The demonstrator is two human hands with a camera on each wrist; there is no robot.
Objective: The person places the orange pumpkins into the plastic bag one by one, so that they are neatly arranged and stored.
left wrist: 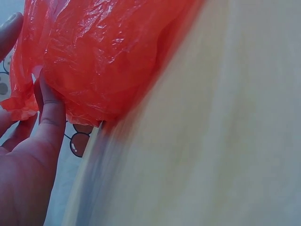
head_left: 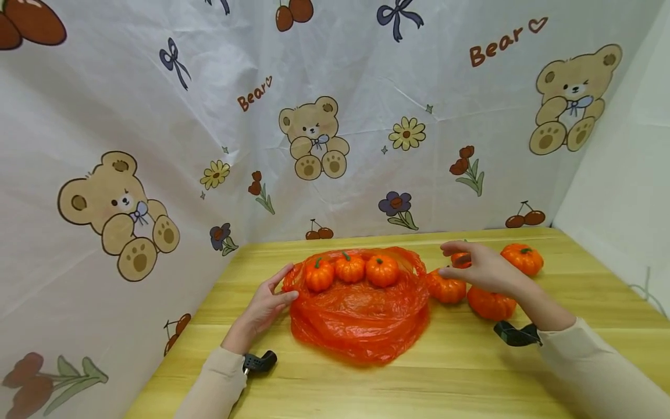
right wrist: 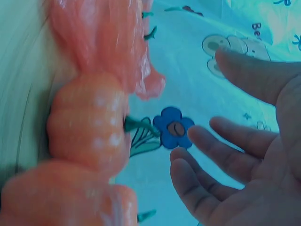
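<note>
A thin red plastic bag (head_left: pixel 361 326) lies spread on the table, with three small orange pumpkins (head_left: pixel 382 270) in a row at its top. At the bag's left edge is my left hand (head_left: pixel 262 305); its thumb and fingers are apart and touch the plastic. In the left wrist view, one finger (left wrist: pixel 49 108) rests against the crumpled bag (left wrist: pixel 108 52). My right hand (head_left: pixel 489 267), empty, hovers over loose pumpkins right of the bag. The right wrist view shows its fingers (right wrist: pixel 225 146) spread, apart from a green-stemmed pumpkin (right wrist: pixel 89 122).
Several loose pumpkins stand right of the bag, among them a front one (head_left: pixel 491 304) and a far right one (head_left: pixel 523 259). A bear-printed cloth (head_left: pixel 361 192) hangs behind the wooden table (head_left: pixel 419 390). At right is a white wall (head_left: pixel 628 192), with a thin cable (head_left: pixel 649 291) near it.
</note>
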